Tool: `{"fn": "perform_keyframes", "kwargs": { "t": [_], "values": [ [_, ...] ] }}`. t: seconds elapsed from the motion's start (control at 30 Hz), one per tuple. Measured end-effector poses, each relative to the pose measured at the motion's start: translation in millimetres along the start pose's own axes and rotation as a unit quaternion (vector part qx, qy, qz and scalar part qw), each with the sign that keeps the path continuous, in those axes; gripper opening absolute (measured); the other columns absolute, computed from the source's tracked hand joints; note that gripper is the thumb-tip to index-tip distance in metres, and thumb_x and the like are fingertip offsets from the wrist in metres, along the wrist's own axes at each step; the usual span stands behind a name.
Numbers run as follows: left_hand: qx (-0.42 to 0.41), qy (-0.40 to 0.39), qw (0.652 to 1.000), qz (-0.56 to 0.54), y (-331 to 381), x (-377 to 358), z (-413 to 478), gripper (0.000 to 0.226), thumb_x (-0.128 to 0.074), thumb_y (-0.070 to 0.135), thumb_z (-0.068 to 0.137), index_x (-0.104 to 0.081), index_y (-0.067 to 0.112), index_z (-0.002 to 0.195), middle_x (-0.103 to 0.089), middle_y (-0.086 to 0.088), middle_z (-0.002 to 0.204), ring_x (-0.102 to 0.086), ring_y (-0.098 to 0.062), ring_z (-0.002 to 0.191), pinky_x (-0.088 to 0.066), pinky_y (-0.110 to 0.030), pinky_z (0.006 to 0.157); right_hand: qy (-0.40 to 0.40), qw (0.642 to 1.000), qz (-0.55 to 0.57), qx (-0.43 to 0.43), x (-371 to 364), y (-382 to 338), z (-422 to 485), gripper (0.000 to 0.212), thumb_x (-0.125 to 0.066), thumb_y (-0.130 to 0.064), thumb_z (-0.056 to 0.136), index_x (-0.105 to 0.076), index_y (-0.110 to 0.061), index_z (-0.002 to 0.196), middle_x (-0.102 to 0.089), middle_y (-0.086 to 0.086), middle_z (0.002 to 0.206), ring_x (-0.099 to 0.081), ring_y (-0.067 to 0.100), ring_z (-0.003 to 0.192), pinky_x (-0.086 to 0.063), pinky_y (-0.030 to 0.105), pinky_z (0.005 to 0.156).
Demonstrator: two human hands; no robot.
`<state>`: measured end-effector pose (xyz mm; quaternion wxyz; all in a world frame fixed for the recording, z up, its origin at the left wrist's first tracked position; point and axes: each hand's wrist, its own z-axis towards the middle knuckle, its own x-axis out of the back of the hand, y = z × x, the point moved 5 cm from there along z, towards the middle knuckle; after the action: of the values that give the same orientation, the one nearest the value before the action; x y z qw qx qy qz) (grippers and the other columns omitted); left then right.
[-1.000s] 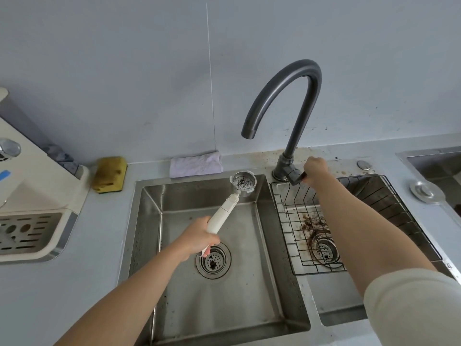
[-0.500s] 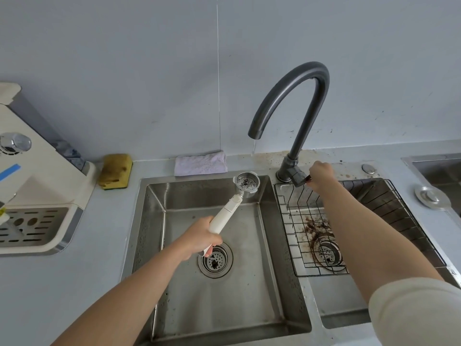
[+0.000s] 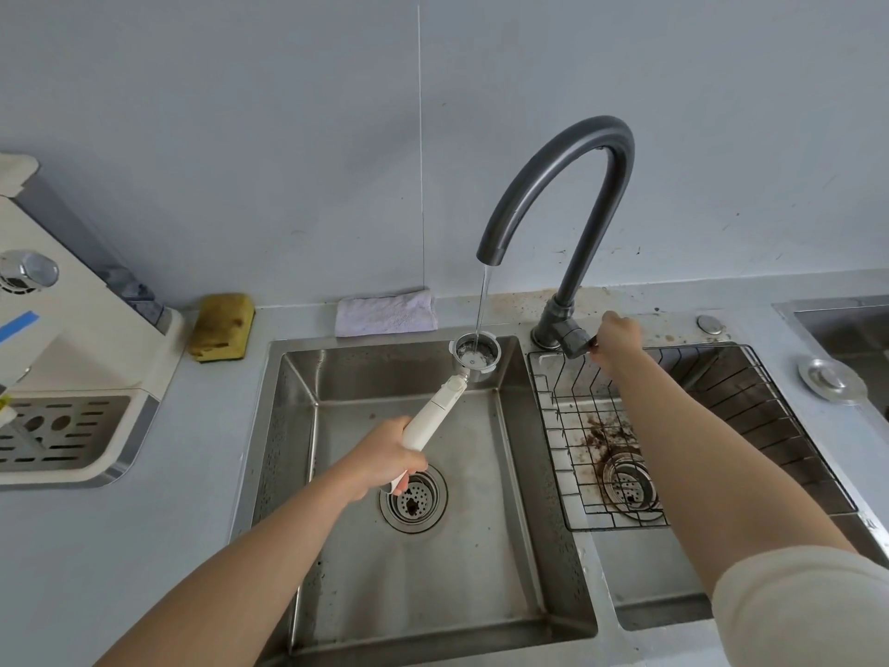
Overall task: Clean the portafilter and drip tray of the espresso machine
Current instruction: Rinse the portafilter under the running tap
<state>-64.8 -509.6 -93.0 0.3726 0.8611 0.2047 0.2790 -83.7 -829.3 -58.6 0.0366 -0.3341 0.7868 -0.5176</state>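
The left hand [image 3: 385, 462] is closed around the white handle of the portafilter [image 3: 447, 394], holding it out over the left sink basin [image 3: 481, 560] so the metal basket sits at about 12 o'clock of the basin, directly under the faucet [image 3: 567, 185] spout. The right hand [image 3: 618, 337] is pinched shut on the faucet lever [image 3: 577, 343], at the tap's base, roughly 3 o'clock from the basket. A thin stream of water [image 3: 482, 305] falls into the basket, where dark grounds seem to remain. To rinse well, I judge it best to keep the basket level and centred under the stream, open the flow only moderately to avoid splashing, then tilt and swirl so the residue spills toward the drain strainer [image 3: 413, 498]. The drip tray [image 3: 62, 433] sits uncleaned on the espresso machine [image 3: 72, 339] at 9 o'clock on the table [image 3: 96, 570].
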Motion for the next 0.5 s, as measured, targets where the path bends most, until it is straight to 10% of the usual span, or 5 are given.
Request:
{"fn": "perform_keyframes", "kwargs": {
  "t": [0.27, 0.4, 0.5],
  "values": [
    [-0.009, -0.005, 1.000, -0.002, -1.8, 0.6, -2.7, 0.028, -0.058, -0.002, 0.076, -0.044, 0.022, 0.082, -0.048, -0.005, 0.061, -0.042, -0.010, 0.029, -0.038, -0.020, 0.038, -0.045, 0.999, -0.008, 0.014, -16.0, 15.1, -30.1, 0.053, -0.045, -0.030, 0.093, -0.031, -0.002, 0.135, -0.041, 0.005, 0.098, -0.039, 0.020, 0.092, -0.031, 0.033, 0.080],
    [-0.008, -0.007, 1.000, -0.007, -2.6, 1.8, -5.7, 0.026, -0.058, -0.002, 0.077, -0.046, 0.017, 0.090, -0.048, -0.005, 0.063, -0.043, -0.011, 0.030, -0.038, -0.020, 0.038, -0.124, 0.992, 0.003, -0.005, -38.2, 36.8, -64.2, 0.060, -0.054, -0.016, 0.087, -0.025, -0.006, 0.138, -0.048, 0.003, 0.082, -0.048, 0.016, 0.071, -0.041, 0.028, 0.064],
    [-0.011, -0.011, 1.000, -0.014, -2.1, 1.6, -8.6, 0.025, -0.059, -0.002, 0.077, -0.046, 0.017, 0.087, -0.048, -0.005, 0.061, -0.043, -0.010, 0.029, -0.037, -0.019, 0.036, -0.251, 0.967, 0.009, -0.044, -65.1, 57.4, -92.6, 0.065, -0.055, -0.011, 0.088, -0.020, -0.003, 0.142, -0.053, 0.022, 0.121, -0.056, 0.034, 0.111, -0.047, 0.042, 0.095]
  ]
}}
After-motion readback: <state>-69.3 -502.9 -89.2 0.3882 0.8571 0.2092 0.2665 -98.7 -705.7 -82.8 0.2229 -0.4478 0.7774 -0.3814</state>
